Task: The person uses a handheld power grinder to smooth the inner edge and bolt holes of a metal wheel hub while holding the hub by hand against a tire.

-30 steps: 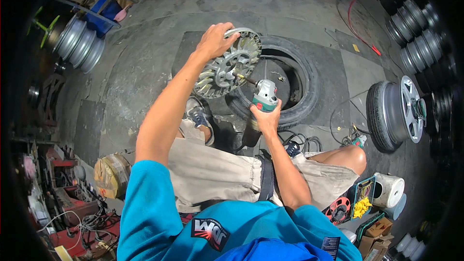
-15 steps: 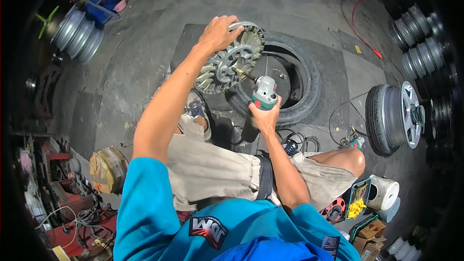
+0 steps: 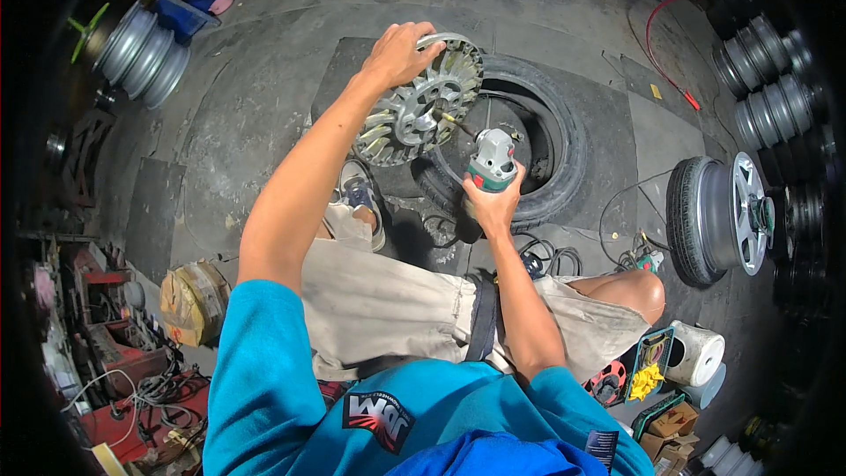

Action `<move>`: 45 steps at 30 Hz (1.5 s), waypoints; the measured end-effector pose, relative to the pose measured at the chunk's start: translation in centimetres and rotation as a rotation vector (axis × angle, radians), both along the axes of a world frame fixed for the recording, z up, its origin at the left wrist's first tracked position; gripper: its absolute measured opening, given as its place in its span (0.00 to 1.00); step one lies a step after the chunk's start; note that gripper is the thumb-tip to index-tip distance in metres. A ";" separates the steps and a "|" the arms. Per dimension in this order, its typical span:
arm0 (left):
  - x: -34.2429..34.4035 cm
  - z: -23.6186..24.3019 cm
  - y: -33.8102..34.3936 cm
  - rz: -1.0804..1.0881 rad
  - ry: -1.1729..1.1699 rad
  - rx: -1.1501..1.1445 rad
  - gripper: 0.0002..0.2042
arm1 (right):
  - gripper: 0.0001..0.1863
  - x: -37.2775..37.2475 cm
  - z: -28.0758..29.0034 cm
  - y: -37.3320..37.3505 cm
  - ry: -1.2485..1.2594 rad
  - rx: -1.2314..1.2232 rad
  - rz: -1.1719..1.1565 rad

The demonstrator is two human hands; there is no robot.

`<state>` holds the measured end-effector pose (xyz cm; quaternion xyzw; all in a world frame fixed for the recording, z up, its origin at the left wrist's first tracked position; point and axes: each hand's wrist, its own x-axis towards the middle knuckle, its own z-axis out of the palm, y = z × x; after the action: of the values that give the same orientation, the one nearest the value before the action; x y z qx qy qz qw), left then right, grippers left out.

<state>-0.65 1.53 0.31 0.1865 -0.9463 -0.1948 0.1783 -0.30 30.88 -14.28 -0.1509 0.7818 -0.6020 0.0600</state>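
Note:
My left hand (image 3: 401, 56) grips the upper rim of a round, grey metal wheel face (image 3: 385, 138) with many spokes, holding it tilted up on edge. In my right hand (image 3: 495, 204) is a green and grey angle grinder (image 3: 493, 159), the fingers wrapped round its body. A thin shaft with a yellowish part runs from its head towards the wheel face's centre, and the tip overlaps the hub area; whether it touches cannot be made out. Just behind and to the right, a black tyre (image 3: 567, 137) lies flat on the floor, partly covered by the wheel face and grinder.
A tyre with a silver rim (image 3: 705, 220) stands at right, near stacked rims (image 3: 775, 110). Cables (image 3: 560, 257) and a second green tool (image 3: 650, 262) lie by my knee. A taped round package (image 3: 196, 304) sits left; a white bucket (image 3: 698, 353) is at lower right.
The grinder and my right hand have shifted slightly to the right and a little away from me. The wheel face has moved only slightly, still held by my left hand.

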 end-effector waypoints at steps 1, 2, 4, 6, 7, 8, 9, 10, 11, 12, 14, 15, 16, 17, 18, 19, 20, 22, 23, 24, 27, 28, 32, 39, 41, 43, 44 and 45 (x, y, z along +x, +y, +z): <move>0.3 0.1 0.2 0.002 -0.001 0.001 0.19 | 0.47 0.0 0.2 0.0 -0.008 -0.004 0.025; 0.2 0.4 0.4 -0.003 -0.014 0.036 0.20 | 0.47 -0.1 0.0 -0.1 -0.001 -0.001 0.019; -0.2 0.7 0.8 -0.009 -0.023 0.071 0.20 | 0.47 -0.5 -1.6 0.3 0.030 0.009 0.034; -0.2 -0.1 0.6 -0.003 0.011 0.025 0.21 | 0.45 0.0 -1.4 0.1 0.036 -0.008 0.031; -0.3 -0.3 0.3 0.003 0.009 0.026 0.21 | 0.45 -0.1 -1.2 0.0 0.034 -0.007 0.037; -0.4 -0.2 0.2 -0.002 0.020 0.012 0.21 | 0.46 -0.3 -0.3 -0.2 0.043 -0.002 0.012; -0.4 -0.3 0.1 -0.006 0.031 -0.002 0.21 | 0.46 -0.4 0.2 -0.4 0.052 0.003 -0.013; -0.2 -0.5 0.2 -0.003 0.028 0.001 0.21 | 0.47 -0.4 0.3 -0.5 0.083 -0.023 -0.007; -0.2 -0.4 0.3 -0.004 0.018 0.013 0.21 | 0.47 -0.5 0.6 -0.5 0.085 -0.022 -0.004; -0.2 -0.3 0.4 -0.005 0.008 0.025 0.21 | 0.48 -0.6 0.8 -0.6 0.113 -0.004 0.003; -0.6 -0.1 0.9 -0.001 -0.025 0.016 0.22 | 0.48 -0.6 0.8 -0.6 0.143 0.014 0.014; -0.8 0.0 1.2 -0.002 -0.060 0.007 0.24 | 0.48 -0.5 0.5 -0.4 0.121 0.040 0.031; -0.7 -0.1 1.5 0.002 -0.040 0.004 0.24 | 0.49 -0.3 0.1 -0.3 0.099 0.066 0.047; -0.9 -0.2 1.4 0.006 -0.039 0.004 0.24 | 0.49 -0.1 -0.4 -0.2 0.101 0.066 0.051; -1.1 -0.3 1.4 -0.001 -0.041 0.004 0.24 | 0.49 0.1 -1.0 -0.1 0.124 0.061 0.041; -1.2 -0.4 1.3 -0.009 -0.043 0.004 0.24 | 0.49 0.1 -1.5 -0.1 0.148 0.056 0.030; -1.1 -0.3 1.3 -0.007 -0.046 0.006 0.24 | 0.50 0.0 -1.2 -0.3 0.156 0.060 0.022; -1.0 -0.1 1.3 -0.004 -0.074 0.018 0.23 | 0.50 -0.4 -0.4 -0.5 0.159 0.054 0.029; -0.9 -0.2 1.3 0.000 -0.072 0.019 0.23 | 0.50 -0.6 0.6 -0.7 0.168 0.045 0.036; -0.9 -0.3 1.3 0.008 -0.061 0.016 0.23 | 0.49 -0.5 1.4 -0.8 0.130 0.046 0.044; -0.9 -0.5 1.6 -0.009 -0.017 -0.010 0.22 | 0.49 -0.2 1.2 -0.6 0.137 0.093 0.050; -1.0 -0.5 1.6 -0.038 0.012 -0.033 0.23 | 0.49 -0.2 0.8 -0.5 0.140 0.091 0.054; -1.0 -0.3 1.8 -0.047 0.016 -0.027 0.23 | 0.48 -0.2 0.2 -0.5 0.180 0.068 0.031; -0.9 0.3 2.2 -0.024 -0.067 0.019 0.22 | 0.46 0.1 0.9 -0.3 0.121 0.073 0.056; -0.9 0.2 2.2 -0.038 -0.082 0.008 0.23 | 0.46 0.3 0.1 -0.1 0.127 0.058 0.074; -1.0 0.0 2.2 0.014 -0.052 0.039 0.23 | 0.47 0.4 -0.6 -0.1 0.065 0.081 0.002; -0.9 -0.2 1.9 0.016 -0.054 0.039 0.23 | 0.47 0.4 -0.3 -0.2 0.063 0.082 0.005; -0.8 -0.4 1.7 0.005 -0.027 0.011 0.22 | 0.47 0.2 0.2 -0.2 0.087 0.066 0.009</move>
<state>-1.44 3.20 -0.04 0.1926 -0.9471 -0.1970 0.1649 -0.11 30.65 -14.09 -0.1784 0.8024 -0.5685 0.0337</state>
